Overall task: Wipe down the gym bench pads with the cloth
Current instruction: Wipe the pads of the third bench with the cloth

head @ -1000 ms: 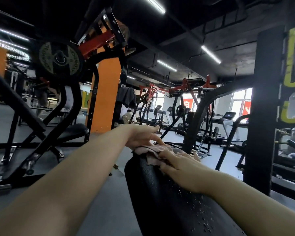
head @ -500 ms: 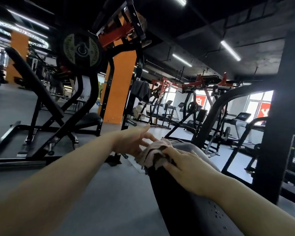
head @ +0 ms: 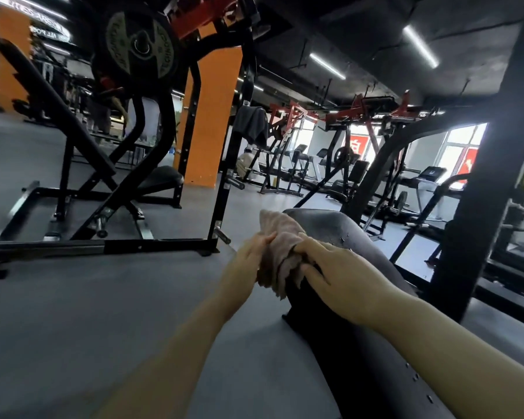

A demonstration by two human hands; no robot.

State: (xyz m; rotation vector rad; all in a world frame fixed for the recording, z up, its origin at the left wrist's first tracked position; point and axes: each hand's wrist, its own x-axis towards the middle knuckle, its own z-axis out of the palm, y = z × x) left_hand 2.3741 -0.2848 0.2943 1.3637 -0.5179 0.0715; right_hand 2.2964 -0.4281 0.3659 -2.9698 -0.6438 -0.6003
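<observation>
Both hands work a pinkish cloth (head: 280,252) at the left edge of the black bench pad (head: 330,228), which runs from the near right toward the middle of the scene. The cloth is bunched and draped over that edge, its upper part lying on the pad and its lower folds hanging down the pad's left side. The left hand (head: 248,258) is on the cloth's left side, fingers laid up along the fabric; whether they close round it I cannot tell. The right hand (head: 336,270) rests on top of the pad, its fingers curled over the cloth's right part and gripping a fold of it. Small water droplets speckle the pad's dark surface near the right forearm.

No container shows anywhere in view. The floor (head: 73,313) is grey and matte. To the left stands a black plate-loaded machine with a weight plate (head: 136,48) high up and a small seat (head: 161,179) low down. Behind it rises an orange pillar (head: 209,116). Far off are red-framed machines (head: 360,113), treadmills and bright windows (head: 463,146); strip lights run across the dark ceiling
</observation>
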